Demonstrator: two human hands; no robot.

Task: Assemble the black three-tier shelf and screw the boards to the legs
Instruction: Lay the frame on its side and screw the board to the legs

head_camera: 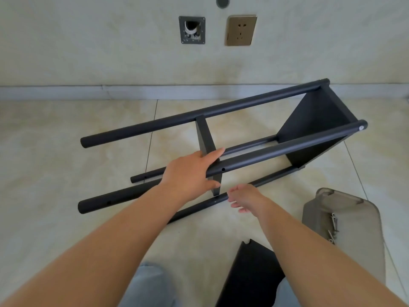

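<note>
We see the black shelf frame [223, 138] lying on its side on the tiled floor [66, 140], mid-scene, long axis running from near left to far right. Four round legs: far upper leg [199, 113], near upper leg [285, 147], and two on the floor, one thick near-left leg [115, 197] and a thinner-looking one [146, 176] behind it. One board [318, 129] sits at the right end between the legs, seen nearly face-on. A middle board [207, 142] stands edge-on near the frame's centre.

Left hand [190, 173] reaches forward from the near left, forearm extended, palm down. Fingers curl over the near upper leg right at the middle board; fingers lie close together, thumb drops below the leg towards the board's lower edge. We read it as gripping the leg.

Right hand [245, 196] comes in from the near right, forearm stretched, hand just right of the board's bottom corner. Fingers loosely curled, tips drawn together near the floor leg. We cannot tell whether they pinch anything; blurred.

A loose black board [250, 275] lies near us, bottom centre, beside a blue-jeaned knee [146, 282]. A grey bag [340, 222] with metal clips sits near right. Far wall carries a socket [240, 30] and a metal plate [191, 29] with an opening.
</note>
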